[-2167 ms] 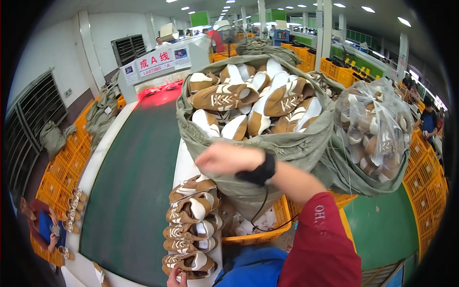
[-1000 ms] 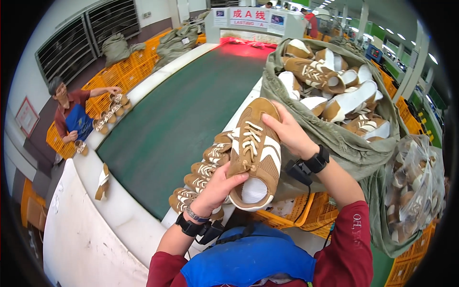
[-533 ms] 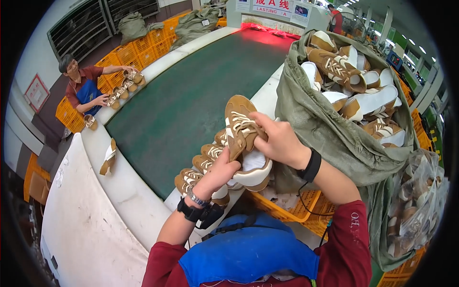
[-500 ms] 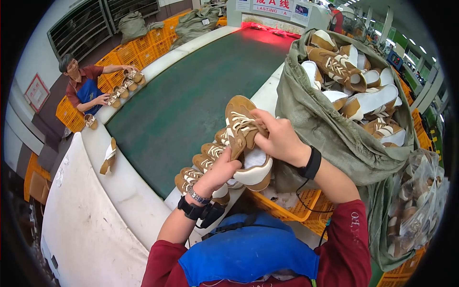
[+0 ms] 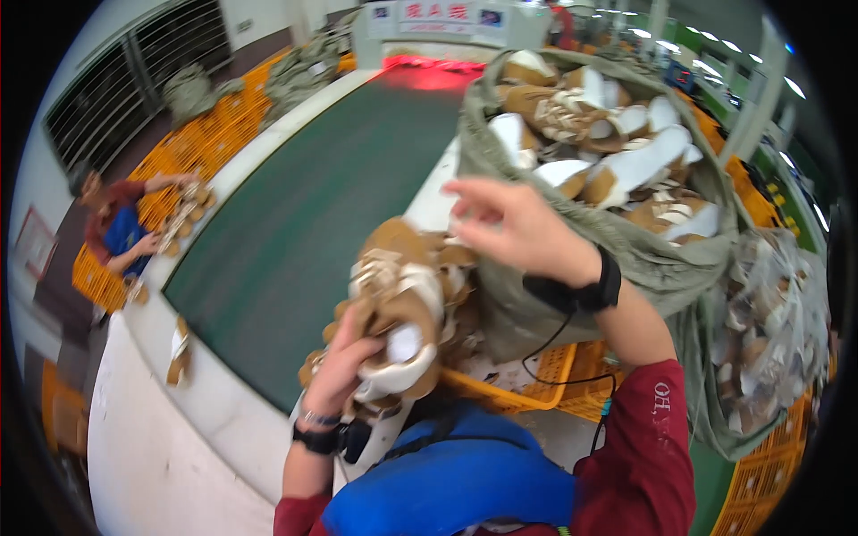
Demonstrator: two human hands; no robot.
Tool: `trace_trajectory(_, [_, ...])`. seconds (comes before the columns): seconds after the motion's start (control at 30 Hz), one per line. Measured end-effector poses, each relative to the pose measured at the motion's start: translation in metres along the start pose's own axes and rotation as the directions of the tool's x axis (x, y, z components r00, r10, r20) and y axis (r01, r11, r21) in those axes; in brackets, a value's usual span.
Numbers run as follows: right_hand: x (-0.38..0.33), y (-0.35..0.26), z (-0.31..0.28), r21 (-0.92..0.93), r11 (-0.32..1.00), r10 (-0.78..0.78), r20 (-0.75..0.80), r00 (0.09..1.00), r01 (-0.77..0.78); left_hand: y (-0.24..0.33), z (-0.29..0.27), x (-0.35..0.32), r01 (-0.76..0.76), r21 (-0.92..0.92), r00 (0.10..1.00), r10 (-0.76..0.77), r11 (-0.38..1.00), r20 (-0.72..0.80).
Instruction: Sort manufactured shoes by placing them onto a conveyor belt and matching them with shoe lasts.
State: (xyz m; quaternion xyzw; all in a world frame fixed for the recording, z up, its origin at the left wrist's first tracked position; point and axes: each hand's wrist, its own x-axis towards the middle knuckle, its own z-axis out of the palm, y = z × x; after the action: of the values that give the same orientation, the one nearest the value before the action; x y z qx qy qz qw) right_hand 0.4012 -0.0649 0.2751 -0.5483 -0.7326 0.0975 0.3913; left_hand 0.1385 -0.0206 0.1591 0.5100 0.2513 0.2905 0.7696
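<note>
My left hand (image 5: 340,364) grips a brown and white lace-up shoe (image 5: 396,241), its toe pointing away from me and its opening facing up. Motion blurs the shoe a little. Beside and partly behind it, more brown laced shoes (image 5: 458,284) stand at the near end of the green conveyor belt (image 5: 304,188). My right hand (image 5: 529,223) is off the shoe, fingers apart and nothing in them. It hovers in front of a large grey-green sack (image 5: 509,299) heaped with brown shoe pieces (image 5: 572,116) that have white undersides.
Across the belt a person (image 5: 125,223) in a blue apron handles a row of brown shoes (image 5: 180,219). One shoe (image 5: 179,353) lies on the white ledge at left. An orange crate (image 5: 509,393), a cable and a clear bag of shoes (image 5: 773,322) are at right.
My right hand has let go of the shoe and lifted away from it. My left hand has brought the shoe left and lower. The whole view has shifted.
</note>
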Motion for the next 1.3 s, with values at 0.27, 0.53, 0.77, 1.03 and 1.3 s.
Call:
trace_trajectory(0.27, [0.000,0.180,-0.200,-0.665,0.557,0.293,-0.404,0.867,-0.498,-0.025,-0.082,-0.081,-0.101,0.121,0.922,0.138,0.988,-0.361])
trace_trajectory(0.53, [0.011,0.241,-0.170,-0.732,0.354,0.160,-0.566,0.809,-0.582,-0.051,-0.107,-0.152,-0.237,0.084,0.767,0.240,0.968,-0.596])
trace_trajectory(0.77, [0.036,0.182,-0.155,-0.176,0.861,0.418,-0.290,0.861,-0.477,-0.182,-0.153,-0.198,0.091,0.085,0.692,-0.001,0.992,-0.722])
trace_trajectory(1.03, [-0.002,0.067,-0.016,0.949,0.165,0.199,0.234,0.952,-0.268,-0.177,-0.136,-0.173,0.642,0.242,0.586,-0.263,0.728,-0.766])
trace_trajectory(1.3, [-0.028,0.008,0.142,0.265,0.938,0.082,0.456,0.886,-0.223,-0.070,-0.084,-0.145,0.337,0.663,0.652,0.343,0.668,-0.676])
